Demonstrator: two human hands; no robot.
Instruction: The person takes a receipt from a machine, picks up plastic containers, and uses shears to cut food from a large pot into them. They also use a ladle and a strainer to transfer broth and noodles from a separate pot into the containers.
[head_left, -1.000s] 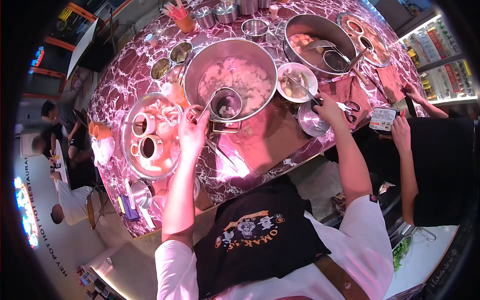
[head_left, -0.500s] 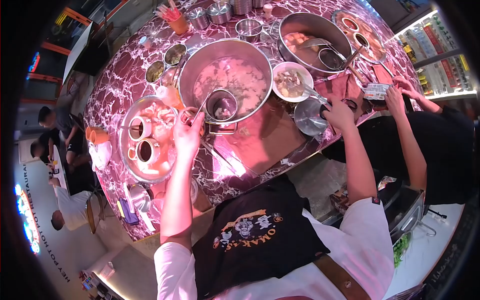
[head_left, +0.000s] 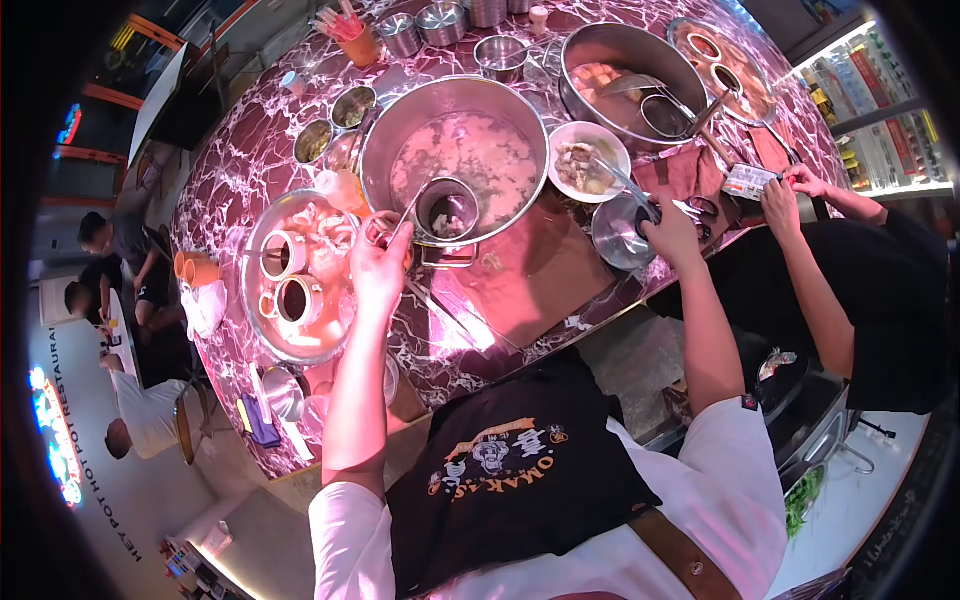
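Scoop (head_left: 447, 212), deep and round with a few pale pieces of food inside, is at the near rim of the large pot (head_left: 542, 190), its handle reaching left into the left hand (head_left: 380, 265). That hand is closed on the handle, fingers and thumb together. Pinkish liquid with pale bits fills the pot's lower part. To its right, the right hand (head_left: 672, 232) grips the black handle of a tool (head_left: 628, 182), whose metal end slants far and left into a white bowl (head_left: 619, 150) holding pieces of food. A steel bowl (head_left: 618, 240) sits just near of the white one, and scissors (head_left: 705, 208) lie right of that hand. On the far right, a second pot (head_left: 640, 45) holds liquid, pieces of food and a ladle (head_left: 630, 85). Left of the large pot is a round tray (head_left: 262, 335) with two jars (head_left: 299, 300) and more food; small bowls (head_left: 352, 105) and an orange cup (head_left: 358, 48) of pink sticks are farther away on the marbled tabletop (head_left: 240, 160). A brown mat (head_left: 535, 285) lies near of the large pot. At the right, another person's hands (head_left: 780, 205) are at a labelled package (head_left: 748, 182).
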